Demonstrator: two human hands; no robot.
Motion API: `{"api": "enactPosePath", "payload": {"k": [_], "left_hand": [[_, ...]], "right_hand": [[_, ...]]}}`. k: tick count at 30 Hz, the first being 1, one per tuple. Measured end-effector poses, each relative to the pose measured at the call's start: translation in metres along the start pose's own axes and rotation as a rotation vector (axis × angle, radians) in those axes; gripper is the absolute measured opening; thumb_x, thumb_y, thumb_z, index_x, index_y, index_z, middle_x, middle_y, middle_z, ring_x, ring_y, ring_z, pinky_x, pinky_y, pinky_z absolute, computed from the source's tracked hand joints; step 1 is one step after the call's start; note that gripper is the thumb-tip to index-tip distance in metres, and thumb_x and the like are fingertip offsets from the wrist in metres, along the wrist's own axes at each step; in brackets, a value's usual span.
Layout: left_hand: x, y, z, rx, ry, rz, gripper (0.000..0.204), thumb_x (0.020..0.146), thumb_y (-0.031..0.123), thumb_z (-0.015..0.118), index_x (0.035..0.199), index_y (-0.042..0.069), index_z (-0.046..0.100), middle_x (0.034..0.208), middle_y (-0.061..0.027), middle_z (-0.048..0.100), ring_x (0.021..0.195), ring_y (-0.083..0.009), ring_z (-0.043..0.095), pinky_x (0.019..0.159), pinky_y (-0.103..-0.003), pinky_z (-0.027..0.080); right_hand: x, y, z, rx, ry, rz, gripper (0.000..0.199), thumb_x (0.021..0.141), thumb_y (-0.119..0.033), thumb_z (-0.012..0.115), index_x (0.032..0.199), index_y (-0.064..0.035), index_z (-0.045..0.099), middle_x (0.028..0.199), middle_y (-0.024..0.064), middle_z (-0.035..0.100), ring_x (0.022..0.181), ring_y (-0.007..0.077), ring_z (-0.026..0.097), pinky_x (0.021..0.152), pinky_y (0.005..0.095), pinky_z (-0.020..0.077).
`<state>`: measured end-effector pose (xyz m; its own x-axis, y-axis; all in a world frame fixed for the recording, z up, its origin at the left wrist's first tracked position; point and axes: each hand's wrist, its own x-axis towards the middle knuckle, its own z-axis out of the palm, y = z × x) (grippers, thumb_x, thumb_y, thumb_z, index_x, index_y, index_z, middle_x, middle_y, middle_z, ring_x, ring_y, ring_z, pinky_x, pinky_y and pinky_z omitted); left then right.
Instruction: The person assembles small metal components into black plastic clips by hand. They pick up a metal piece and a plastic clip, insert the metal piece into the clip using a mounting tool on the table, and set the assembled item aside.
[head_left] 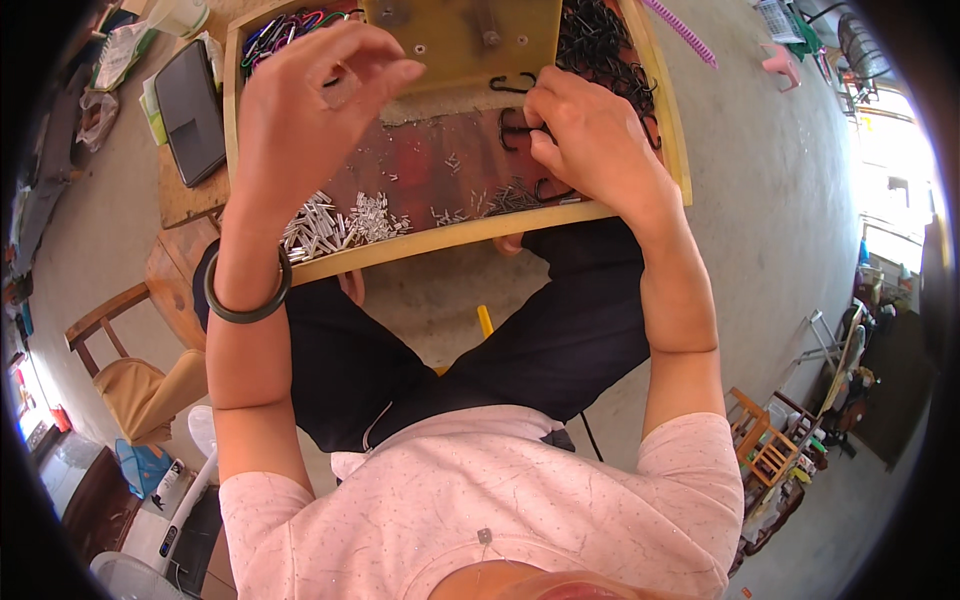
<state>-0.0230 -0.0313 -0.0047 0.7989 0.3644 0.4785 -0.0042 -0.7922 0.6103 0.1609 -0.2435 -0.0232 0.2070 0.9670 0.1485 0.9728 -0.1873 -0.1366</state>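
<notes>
A wood-rimmed tray (450, 233) lies across my knees. My right hand (590, 130) is closed at its right side, thumb and fingers pinching a black C-shaped carabiner body (510, 130). Just beyond it lies another black carabiner body (512, 83). My left hand (320, 100) is raised over the left part of the tray, its thumb and fingers curled together; anything between the tips is too small to make out. Silver pins (315, 230) and smaller silver pieces (372, 215) are heaped along the near edge. Dark little pins (510, 197) lie to their right.
A yellowish board (465, 50) with screws stands at the tray's far middle. Coloured carabiners (290, 35) fill the far left corner, and a pile of black carabiner bodies (600, 45) the far right. A dark phone (190, 112) rests left of the tray, above a wooden chair (130, 330).
</notes>
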Motion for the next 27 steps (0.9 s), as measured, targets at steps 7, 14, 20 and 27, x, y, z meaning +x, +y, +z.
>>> {"api": "enactPosePath", "payload": {"k": [7,14,20,27], "left_hand": [[-0.008,0.018,0.019,-0.274,-0.212,-0.068,0.035,0.082,0.002,0.076,0.117,0.005,0.07,0.091,-0.0032,0.068,0.086,-0.0145,0.064,0.08,-0.029,0.048],[-0.008,0.02,0.013,-0.277,-0.15,0.028,0.019,0.086,0.001,0.076,0.105,0.0,0.072,0.087,-0.0048,0.068,0.075,-0.0142,0.06,0.073,-0.028,0.049],[0.0,0.027,0.022,-0.387,-0.219,0.012,0.013,0.089,0.007,0.076,0.1,0.001,0.072,0.084,-0.0078,0.068,0.073,-0.0174,0.062,0.071,-0.029,0.05],[-0.015,0.01,-0.001,-0.391,-0.035,-0.106,0.011,0.099,0.001,0.066,0.106,-0.007,0.07,0.096,-0.0078,0.071,0.084,-0.014,0.069,0.079,-0.025,0.054]], "right_hand": [[0.005,-0.007,-0.025,0.439,-0.04,0.085,0.015,0.084,-0.011,0.068,0.096,-0.0025,0.064,0.089,0.0088,0.067,0.079,0.0259,0.068,0.072,0.0372,0.0538],[0.012,-0.019,-0.034,0.76,0.011,0.047,0.016,0.089,-0.012,0.07,0.101,-0.0021,0.066,0.075,0.0086,0.068,0.068,0.016,0.066,0.066,0.0306,0.0525],[-0.002,-0.015,-0.054,0.844,0.132,0.162,0.015,0.094,-0.014,0.071,0.105,-0.0031,0.069,0.078,0.0051,0.071,0.069,0.0106,0.064,0.065,0.0272,0.0504],[-0.128,0.037,-0.07,0.8,0.524,0.571,0.013,0.096,-0.013,0.072,0.104,-0.0022,0.072,0.077,0.0007,0.068,0.068,0.0072,0.062,0.062,0.023,0.0487]]}}
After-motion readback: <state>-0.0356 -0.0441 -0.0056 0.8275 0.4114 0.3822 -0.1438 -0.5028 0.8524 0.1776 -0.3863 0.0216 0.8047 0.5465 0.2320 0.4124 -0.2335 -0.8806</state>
